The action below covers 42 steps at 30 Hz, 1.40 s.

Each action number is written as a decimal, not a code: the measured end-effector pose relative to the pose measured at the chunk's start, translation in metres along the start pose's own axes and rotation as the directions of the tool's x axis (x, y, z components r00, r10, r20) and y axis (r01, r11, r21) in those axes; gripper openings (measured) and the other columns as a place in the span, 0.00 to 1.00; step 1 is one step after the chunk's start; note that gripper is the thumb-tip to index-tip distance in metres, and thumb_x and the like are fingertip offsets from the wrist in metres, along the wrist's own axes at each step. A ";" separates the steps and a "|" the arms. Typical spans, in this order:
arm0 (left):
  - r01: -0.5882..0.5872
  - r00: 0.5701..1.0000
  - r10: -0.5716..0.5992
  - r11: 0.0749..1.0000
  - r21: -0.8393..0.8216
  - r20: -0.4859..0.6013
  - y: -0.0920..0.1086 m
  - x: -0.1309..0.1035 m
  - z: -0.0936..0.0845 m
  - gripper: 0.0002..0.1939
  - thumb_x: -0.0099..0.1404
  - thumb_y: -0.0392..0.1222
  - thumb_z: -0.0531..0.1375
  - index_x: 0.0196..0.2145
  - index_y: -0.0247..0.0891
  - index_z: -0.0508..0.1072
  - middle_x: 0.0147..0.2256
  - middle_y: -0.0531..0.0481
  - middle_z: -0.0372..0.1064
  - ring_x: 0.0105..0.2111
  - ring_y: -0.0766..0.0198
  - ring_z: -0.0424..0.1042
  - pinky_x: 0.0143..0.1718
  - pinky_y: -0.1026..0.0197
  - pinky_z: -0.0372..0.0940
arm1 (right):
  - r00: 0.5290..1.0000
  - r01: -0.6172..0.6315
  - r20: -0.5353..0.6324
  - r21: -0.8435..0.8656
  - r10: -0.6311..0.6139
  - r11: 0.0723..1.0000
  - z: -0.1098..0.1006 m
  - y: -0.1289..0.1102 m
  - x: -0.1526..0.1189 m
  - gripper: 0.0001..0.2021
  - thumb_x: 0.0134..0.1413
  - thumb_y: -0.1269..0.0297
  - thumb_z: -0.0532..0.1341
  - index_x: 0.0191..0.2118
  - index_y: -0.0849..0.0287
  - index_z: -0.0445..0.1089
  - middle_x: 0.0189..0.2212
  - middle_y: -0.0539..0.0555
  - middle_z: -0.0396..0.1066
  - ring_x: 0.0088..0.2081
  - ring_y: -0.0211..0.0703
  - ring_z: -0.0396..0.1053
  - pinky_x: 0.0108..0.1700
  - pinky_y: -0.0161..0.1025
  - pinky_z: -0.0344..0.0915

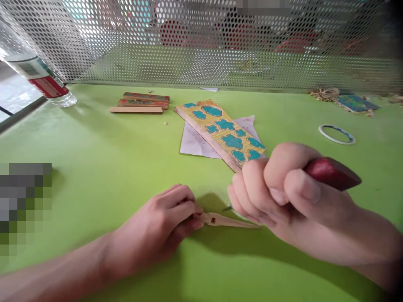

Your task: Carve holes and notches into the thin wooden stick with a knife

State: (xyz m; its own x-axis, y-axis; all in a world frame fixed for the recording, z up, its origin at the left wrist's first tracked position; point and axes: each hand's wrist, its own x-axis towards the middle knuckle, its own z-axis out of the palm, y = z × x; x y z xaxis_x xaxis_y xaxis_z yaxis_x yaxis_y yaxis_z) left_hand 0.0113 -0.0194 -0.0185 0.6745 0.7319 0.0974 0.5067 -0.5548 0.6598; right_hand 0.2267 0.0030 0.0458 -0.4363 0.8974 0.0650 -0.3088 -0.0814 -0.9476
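Note:
My left hand pinches one end of a small pale wooden piece, which has a dark hole near my fingers and tapers to a point at the right. My right hand is closed in a fist round a tool with a dark red handle; the handle's end sticks out above the thumb. A thin dark tip shows below the fist, just above the wooden piece and seemingly apart from it. Most of the tool is hidden by my fingers.
Beyond my hands, a yellow board with blue patches lies on white paper. Painted strips, a bottle, a tape roll and a coil of cord rest on the green table. Perforated metal borders its back.

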 end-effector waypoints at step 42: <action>-0.155 0.988 0.155 0.988 0.027 0.011 -0.009 0.014 -0.008 0.13 0.63 0.25 0.57 0.26 0.40 0.74 0.41 0.49 0.66 0.43 0.59 0.65 0.45 0.56 0.60 | 0.968 -0.125 0.236 0.139 0.089 0.982 0.005 0.023 -0.003 0.22 0.55 0.57 0.67 0.19 0.57 0.58 0.16 0.44 0.57 0.19 0.32 0.54 0.24 0.36 0.57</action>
State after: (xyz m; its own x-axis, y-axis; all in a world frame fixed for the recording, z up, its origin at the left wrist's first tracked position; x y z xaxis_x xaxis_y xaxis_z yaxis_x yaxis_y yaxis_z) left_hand 0.0116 -0.0008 -0.0174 0.7508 0.6327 0.1898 0.4102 -0.6718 0.6168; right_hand 0.2170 -0.0037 0.0249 -0.6495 0.7586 0.0524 -0.3668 -0.2522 -0.8955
